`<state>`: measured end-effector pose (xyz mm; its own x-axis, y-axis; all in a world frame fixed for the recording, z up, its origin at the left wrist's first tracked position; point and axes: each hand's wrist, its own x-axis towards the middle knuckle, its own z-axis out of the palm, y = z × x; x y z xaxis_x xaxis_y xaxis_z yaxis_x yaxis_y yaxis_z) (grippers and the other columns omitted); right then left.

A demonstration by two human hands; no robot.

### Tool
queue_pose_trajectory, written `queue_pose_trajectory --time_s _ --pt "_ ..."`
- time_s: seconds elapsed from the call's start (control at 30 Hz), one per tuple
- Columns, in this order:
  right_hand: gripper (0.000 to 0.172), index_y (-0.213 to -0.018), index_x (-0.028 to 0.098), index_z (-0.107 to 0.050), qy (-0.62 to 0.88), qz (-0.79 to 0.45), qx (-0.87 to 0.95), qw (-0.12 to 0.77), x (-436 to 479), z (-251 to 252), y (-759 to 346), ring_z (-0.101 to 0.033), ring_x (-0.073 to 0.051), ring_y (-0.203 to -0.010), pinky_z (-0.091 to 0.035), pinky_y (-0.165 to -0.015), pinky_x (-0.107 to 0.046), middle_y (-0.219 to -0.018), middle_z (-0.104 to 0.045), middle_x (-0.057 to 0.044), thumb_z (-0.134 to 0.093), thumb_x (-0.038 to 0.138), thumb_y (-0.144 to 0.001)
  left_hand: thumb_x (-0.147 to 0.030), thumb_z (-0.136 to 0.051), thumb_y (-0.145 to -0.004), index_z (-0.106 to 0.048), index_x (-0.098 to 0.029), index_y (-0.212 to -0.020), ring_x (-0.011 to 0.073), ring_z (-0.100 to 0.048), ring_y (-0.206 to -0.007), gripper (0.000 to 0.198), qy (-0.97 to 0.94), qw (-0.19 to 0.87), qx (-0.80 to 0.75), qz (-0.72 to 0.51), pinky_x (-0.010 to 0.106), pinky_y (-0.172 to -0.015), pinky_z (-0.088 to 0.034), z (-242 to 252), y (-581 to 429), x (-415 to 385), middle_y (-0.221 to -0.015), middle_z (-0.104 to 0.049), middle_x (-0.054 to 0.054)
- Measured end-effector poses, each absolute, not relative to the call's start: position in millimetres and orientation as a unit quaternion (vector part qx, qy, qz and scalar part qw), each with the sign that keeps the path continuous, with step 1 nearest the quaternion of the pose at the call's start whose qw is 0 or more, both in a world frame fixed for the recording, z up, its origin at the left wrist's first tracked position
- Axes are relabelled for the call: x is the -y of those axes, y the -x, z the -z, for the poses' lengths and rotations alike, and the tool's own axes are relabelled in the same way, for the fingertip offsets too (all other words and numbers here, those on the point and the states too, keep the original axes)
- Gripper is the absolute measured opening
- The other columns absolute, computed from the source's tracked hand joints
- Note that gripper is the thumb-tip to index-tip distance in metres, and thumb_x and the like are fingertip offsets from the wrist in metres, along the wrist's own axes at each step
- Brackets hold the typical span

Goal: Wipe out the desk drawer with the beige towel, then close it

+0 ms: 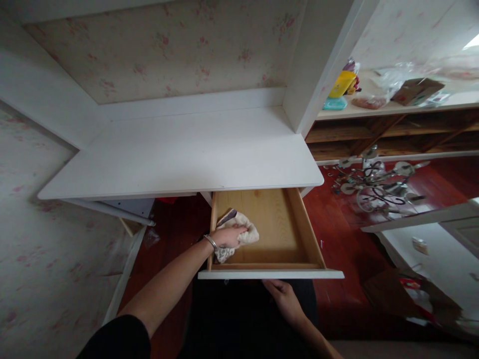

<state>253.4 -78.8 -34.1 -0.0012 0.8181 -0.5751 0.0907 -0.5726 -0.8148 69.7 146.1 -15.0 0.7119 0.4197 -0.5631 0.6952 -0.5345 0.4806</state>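
A white-fronted wooden drawer (275,229) is pulled out from under the white desk (202,154). Inside it, near the left side, my left hand (229,236) presses down on a crumpled beige cloth (250,230) with a dark and patterned part, fingers bent into it. A metal bangle circles that wrist. My right hand (285,297) is at the lower edge of the drawer front (299,274), in front of my dark clothing. Its fingers are closed together against that edge, and their tips are partly hidden beneath it.
Upright white panels flank the desktop. To the right, a low wooden shelf (374,107) bears a yellow container (342,84), plastic bags and a cardboard box (418,91). A chandelier (385,184) lies on the red floor (337,224), with white furniture and an opened carton (392,294) nearer.
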Motion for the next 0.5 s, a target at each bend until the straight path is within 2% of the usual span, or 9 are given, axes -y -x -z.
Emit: queue_pose_trajectory --time_s 0.2,0.3,0.4,0.5 --pt "0.049 -0.078 0.016 -0.072 0.655 -0.597 0.351 0.303 79.9 32.7 -249.5 -0.057 -0.021 -0.072 -0.042 -0.07 -0.03 -0.069 -0.064 -0.002 -0.051 0.061 -0.084 -0.03 -0.044 -0.088 -0.038 -0.023 -0.137 0.0279 -0.038 -0.133 0.049 -0.856 0.245 -0.449 0.079 0.042 -0.108 -0.034 20.8 -86.0 -174.1 -0.146 -0.039 0.01" --pt "0.051 -0.08 0.016 -0.073 0.663 -0.586 0.35 0.309 81.1 33.5 -247.4 -0.058 -0.023 -0.078 -0.042 -0.073 -0.03 -0.075 -0.067 -0.003 -0.05 0.062 -0.084 -0.034 -0.043 -0.089 -0.039 -0.023 -0.135 0.0297 -0.03 -0.137 0.047 -0.843 0.199 -0.498 0.046 0.047 -0.107 -0.034 23.8 -100.3 -194.7 -0.149 -0.033 0.01" --pt "0.056 -0.077 0.016 -0.073 0.674 -0.579 0.349 0.298 81.0 34.7 -246.2 -0.059 -0.024 -0.075 -0.043 -0.069 -0.03 -0.073 -0.067 -0.003 -0.049 0.066 -0.082 -0.038 -0.046 -0.088 -0.04 -0.026 -0.135 0.0304 -0.025 -0.139 0.049 -0.835 0.178 -0.52 0.036 0.054 -0.107 -0.029 25.9 -118.9 -212.5 -0.15 -0.032 0.009" --pt "0.058 -0.078 0.016 -0.074 0.677 -0.572 0.353 0.299 79.3 34.9 -246.1 -0.06 -0.026 -0.077 -0.044 -0.07 -0.031 -0.074 -0.069 -0.004 -0.05 0.068 -0.081 -0.039 -0.045 -0.088 -0.036 -0.03 -0.139 0.0303 -0.03 -0.135 0.052 -0.826 0.18 -0.534 0.03 0.06 -0.107 -0.023 26.6 -138.7 -222.4 -0.148 -0.037 0.008"
